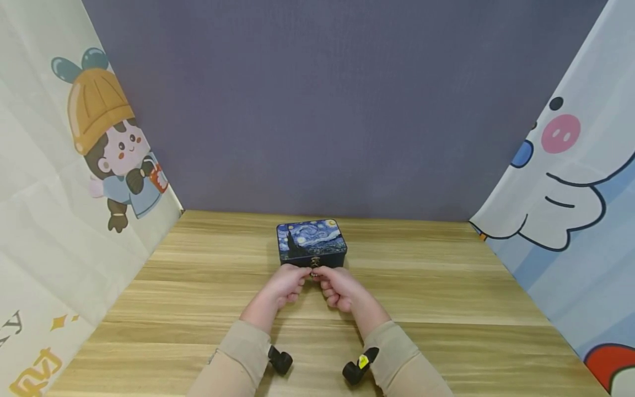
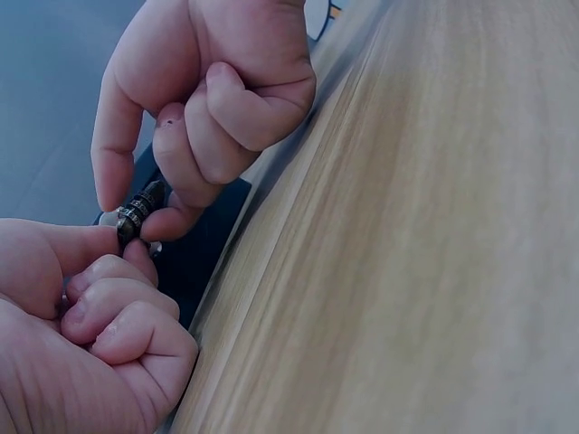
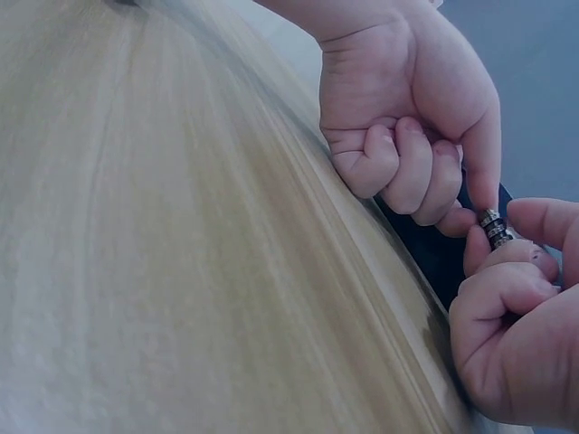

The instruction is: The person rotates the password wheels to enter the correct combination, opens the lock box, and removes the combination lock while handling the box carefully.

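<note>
A small tin box (image 1: 313, 237) with a swirling blue night-sky painting on its lid stands on the table, lid down. At the front clasp (image 1: 315, 260) is a small cylindrical combination padlock (image 2: 138, 210) with ringed dials. My left hand (image 1: 288, 284) pinches one end of the padlock between thumb and index finger. From the other side my right hand (image 1: 339, 286) pinches it likewise, thumb and index finger at the dials. The remaining fingers of both hands are curled in. In the right wrist view the box's dark front (image 3: 434, 253) is partly hidden behind the hands.
The wood-grain table (image 1: 198, 286) extends around the box on all sides. A grey-purple panel (image 1: 322, 110) rises behind it. Cartoon-printed cloths hang at the left (image 1: 39, 165) and right (image 1: 585, 220). Black wrist cameras (image 1: 281, 361) sit on both sleeves.
</note>
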Demonstrator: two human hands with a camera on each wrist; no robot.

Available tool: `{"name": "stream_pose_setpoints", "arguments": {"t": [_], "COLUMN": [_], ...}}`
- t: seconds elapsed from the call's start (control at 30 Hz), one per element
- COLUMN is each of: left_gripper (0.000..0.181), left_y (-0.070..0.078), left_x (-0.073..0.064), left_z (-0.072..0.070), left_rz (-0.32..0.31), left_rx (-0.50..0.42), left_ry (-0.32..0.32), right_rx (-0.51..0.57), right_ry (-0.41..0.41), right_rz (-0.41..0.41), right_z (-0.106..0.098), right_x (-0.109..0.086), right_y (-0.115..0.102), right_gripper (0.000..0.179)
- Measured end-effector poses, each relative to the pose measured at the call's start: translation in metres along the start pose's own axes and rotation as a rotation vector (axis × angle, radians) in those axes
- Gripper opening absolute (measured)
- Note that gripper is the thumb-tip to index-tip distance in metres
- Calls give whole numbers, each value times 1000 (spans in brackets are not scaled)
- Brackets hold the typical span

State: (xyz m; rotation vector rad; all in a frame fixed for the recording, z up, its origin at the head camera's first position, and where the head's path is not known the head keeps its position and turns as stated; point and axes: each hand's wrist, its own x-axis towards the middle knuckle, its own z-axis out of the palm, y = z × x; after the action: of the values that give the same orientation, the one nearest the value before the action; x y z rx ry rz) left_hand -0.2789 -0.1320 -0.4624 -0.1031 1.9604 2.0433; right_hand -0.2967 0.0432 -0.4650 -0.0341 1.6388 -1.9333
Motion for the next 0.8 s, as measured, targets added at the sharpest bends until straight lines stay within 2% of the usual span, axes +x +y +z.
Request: {"name": "stream_pose_setpoints", "arguments": {"t": [0.27,0.8], "left_gripper": [26,25], "left_y": [-1,0], "left_x": [1,0], "left_z": [-2,-2], "left_rz": [-7,-4], "left_rx": [-1,7], "left_ry": [0,0], "right_rx": [10,11], "right_ry": [7,31], "right_rz": [10,22], "right_z": [-5,-8], "right_x": [0,-2], "right_y": [-2,-5], "right_gripper": [37,34]}}
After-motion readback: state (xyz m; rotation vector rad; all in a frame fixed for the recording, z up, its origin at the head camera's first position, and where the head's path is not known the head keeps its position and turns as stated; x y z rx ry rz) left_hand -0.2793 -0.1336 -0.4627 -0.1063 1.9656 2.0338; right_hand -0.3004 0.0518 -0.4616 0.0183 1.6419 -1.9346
